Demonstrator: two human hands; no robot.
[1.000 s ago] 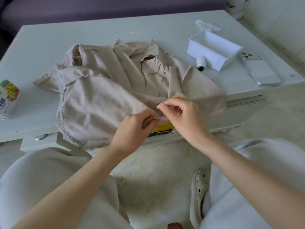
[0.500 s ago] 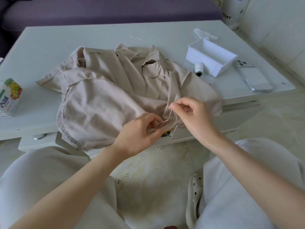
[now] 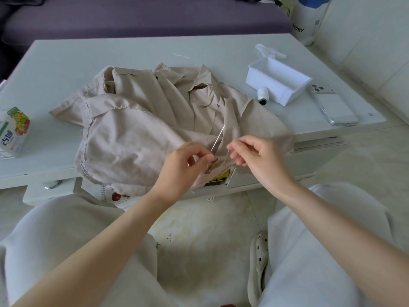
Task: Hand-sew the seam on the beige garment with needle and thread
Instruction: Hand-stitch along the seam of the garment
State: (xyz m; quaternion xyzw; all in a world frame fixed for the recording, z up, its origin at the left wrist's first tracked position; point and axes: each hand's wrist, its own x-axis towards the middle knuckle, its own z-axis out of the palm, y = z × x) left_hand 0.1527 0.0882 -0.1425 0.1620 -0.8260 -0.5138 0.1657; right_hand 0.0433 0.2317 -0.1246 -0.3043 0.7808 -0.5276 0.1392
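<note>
Centre left in the frame, the beige garment (image 3: 132, 134) is spread on the surface (image 3: 110, 54). Its seam fold is clamped between thumb and forefinger of the left hand (image 3: 179, 167), with the needle (image 3: 218, 138) slanting up and right out of that pinch. Just to the right, the right hand (image 3: 259, 158) is held with fingers (image 3: 239, 142) loosely apart, though whether thread is caught between them cannot be told. A stitch is judged half made, so the needle must next be regripped and drawn through until the thread is taut.
</note>
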